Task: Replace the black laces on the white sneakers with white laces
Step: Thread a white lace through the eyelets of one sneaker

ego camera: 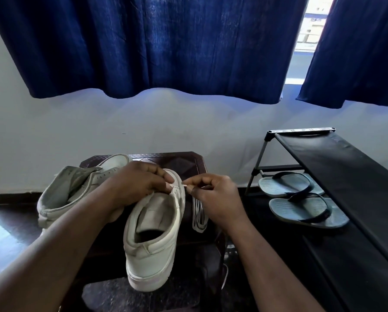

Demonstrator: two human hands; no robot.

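Two white sneakers stand on a small dark stool [188,163]. The near sneaker [152,239] points away from me, heel toward the camera, with no lace visible in it. My left hand [134,185] grips its upper front by the eyelets. My right hand [215,197] pinches the tip of a white lace [198,212] just right of the eyelets; the rest of the lace hangs in loops below the hand. The second sneaker [76,190] lies behind and to the left, partly hidden by my left arm. No black laces are in sight.
A black shoe rack [336,167] stands at the right, with a pair of grey-blue flip-flops [301,197] on a lower shelf. A white wall with dark blue curtains [166,46] rises behind the stool. The floor is dark and glossy.
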